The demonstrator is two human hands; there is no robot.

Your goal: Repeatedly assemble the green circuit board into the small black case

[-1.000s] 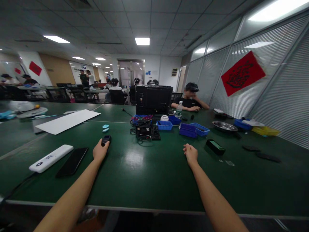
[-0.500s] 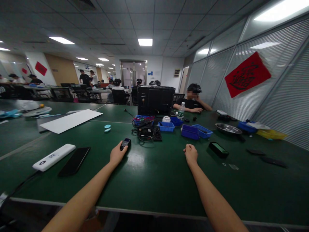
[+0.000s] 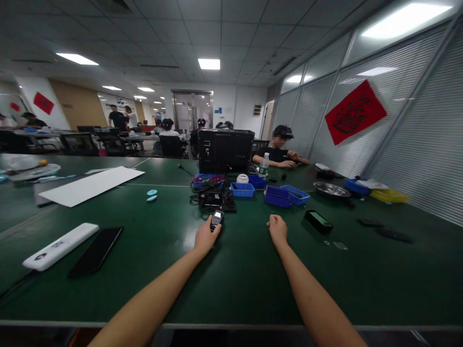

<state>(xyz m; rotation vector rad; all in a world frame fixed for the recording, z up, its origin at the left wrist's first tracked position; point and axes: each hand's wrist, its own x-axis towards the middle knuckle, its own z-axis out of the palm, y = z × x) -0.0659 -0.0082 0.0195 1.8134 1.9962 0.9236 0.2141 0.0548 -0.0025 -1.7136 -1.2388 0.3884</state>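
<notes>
My left hand (image 3: 206,238) is closed around a small black handheld device (image 3: 217,219) with a lit screen and dark buttons. It is just above or on the green tabletop, in front of a tangle of black cables; I cannot tell whether the device touches the table. My right hand (image 3: 278,228) rests on the table as a loose fist, its fingers curled, and no object shows in it. Right of that hand lies an open black box (image 3: 318,221) with a green inside. A small ring (image 3: 327,243) and a clear flat piece (image 3: 340,246) lie near the box.
A white power strip (image 3: 61,246) and a black phone-like slab (image 3: 96,251) lie at left, near a white sheet (image 3: 94,185). A monitor (image 3: 226,150), a blue tray (image 3: 242,190), a bottle (image 3: 264,166) and a metal bowl (image 3: 332,190) stand farther back. Someone sits across the table.
My left hand has moved right with the device, towards my right hand, and the device's screen now shows bright. The view has turned slightly right. My right hand stays a fist on the table.
</notes>
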